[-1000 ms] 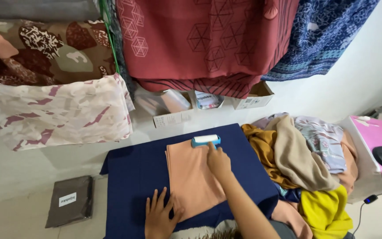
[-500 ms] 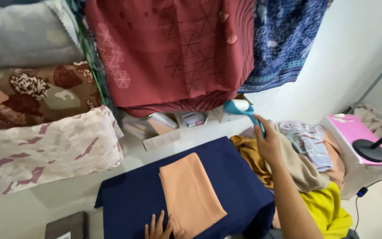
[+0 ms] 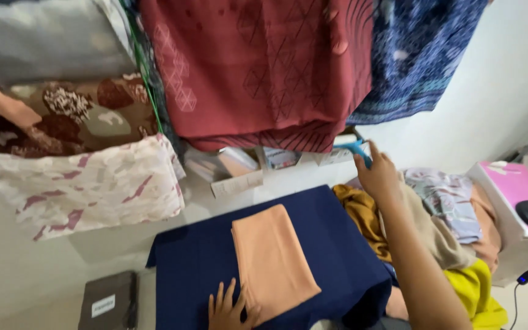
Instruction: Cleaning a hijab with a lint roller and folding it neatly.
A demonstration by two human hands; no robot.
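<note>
My right hand (image 3: 377,177) is raised above the pile of clothes and grips a small blue and white iron (image 3: 351,145) by its handle, held up near the hanging fabrics. My left hand (image 3: 226,305) lies flat, fingers spread, on the near left edge of a folded peach cloth (image 3: 274,261). The peach cloth rests on a dark blue cover (image 3: 331,244) spread over the floor.
A heap of clothes (image 3: 441,220) in mustard, beige, grey and yellow lies to the right. A pink box (image 3: 514,189) with a black stand sits far right. Red (image 3: 264,67) and blue (image 3: 423,55) fabrics hang above. Cardboard boxes (image 3: 239,171) line the wall. A dark pouch (image 3: 109,300) lies bottom left.
My right hand lifted the iron off the far end of the peach cloth and carried it up and to the right. My left hand stayed on the cloth.
</note>
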